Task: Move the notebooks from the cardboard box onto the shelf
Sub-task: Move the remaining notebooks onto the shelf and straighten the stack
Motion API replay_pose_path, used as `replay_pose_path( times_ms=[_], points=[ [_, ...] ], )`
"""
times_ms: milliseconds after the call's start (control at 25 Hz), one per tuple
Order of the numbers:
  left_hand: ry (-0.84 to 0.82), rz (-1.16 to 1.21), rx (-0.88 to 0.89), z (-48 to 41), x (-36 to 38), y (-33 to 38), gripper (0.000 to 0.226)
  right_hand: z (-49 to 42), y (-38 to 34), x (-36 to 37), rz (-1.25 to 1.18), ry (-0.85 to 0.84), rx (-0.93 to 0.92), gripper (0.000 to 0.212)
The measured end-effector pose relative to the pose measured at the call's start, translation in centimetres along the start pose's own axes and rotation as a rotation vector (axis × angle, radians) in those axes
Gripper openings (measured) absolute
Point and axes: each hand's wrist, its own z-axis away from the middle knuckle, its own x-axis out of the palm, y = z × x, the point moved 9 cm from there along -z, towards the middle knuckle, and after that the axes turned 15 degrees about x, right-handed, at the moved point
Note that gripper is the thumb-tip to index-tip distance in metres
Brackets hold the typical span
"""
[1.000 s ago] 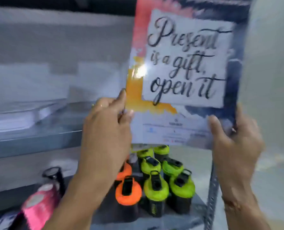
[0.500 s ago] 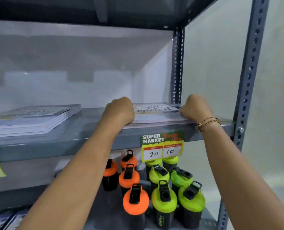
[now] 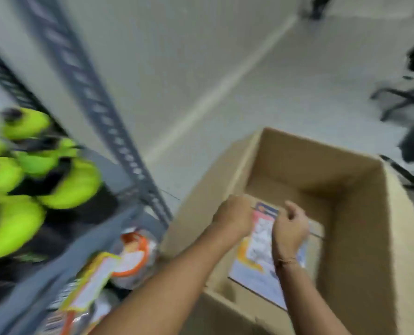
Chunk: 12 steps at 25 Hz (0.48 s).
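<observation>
While the view is blurring, both hands are reaching into the open cardboard box [image 3: 360,213]: the left hand [image 3: 233,217] and right hand [image 3: 289,228] are curling, loosely clenched, over a notebook [image 3: 261,257] lying on the bottom; any actual grip is unclear. Its cover writing is unreadable.

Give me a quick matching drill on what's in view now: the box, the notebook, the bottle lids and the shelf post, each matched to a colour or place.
Things:
1. cardboard box
2. notebook
3. bottle lids
4. shelf post

Descriptions:
A. neon green, at the left
B. grey, with a row of holes
C. brown, open at the top
D. lying inside, between the left hand and the right hand

Pairs: 1-C, 2-D, 3-A, 4-B
</observation>
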Motion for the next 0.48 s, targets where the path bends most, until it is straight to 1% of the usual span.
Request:
replay_pose_path(
  times_ms=[40,120,160,200,240,320,400,480],
  points=[
    [-0.133,0.035,-0.046,-2.5,5.8,-1.2,0.040,-3.2,5.8,-0.5,0.155,0.028,0.149,0.029],
    [-0.342,0.030,-0.134,-5.8,16.4,-3.6,0.039,-7.5,16.2,-1.4,0.473,0.018,0.434,0.029],
    [-0.405,0.031,-0.189,-6.5,20.1,-5.0,0.038,-8.2,20.1,-1.6,0.606,-0.018,0.577,0.033],
    [-0.444,0.044,-0.254,-7.0,23.4,-6.2,0.038,-8.7,23.7,-2.0,0.689,-0.055,0.707,0.039],
    [-0.443,0.059,-0.322,-7.4,25.5,-7.5,0.040,-8.8,26.0,-2.1,0.717,-0.087,0.796,0.045],
    [-0.366,0.098,-0.436,-8.2,28.3,-9.5,0.046,-9.3,28.3,-1.9,0.716,-0.063,0.827,0.049],
    [-0.287,0.146,-0.527,-8.7,30.0,-10.2,0.049,-9.9,28.7,-1.8,0.719,0.020,0.825,0.050],
    [-0.245,0.175,-0.576,-8.8,31.0,-10.4,0.048,-10.1,28.9,-2.3,0.690,0.099,0.866,0.049]
  ],
)
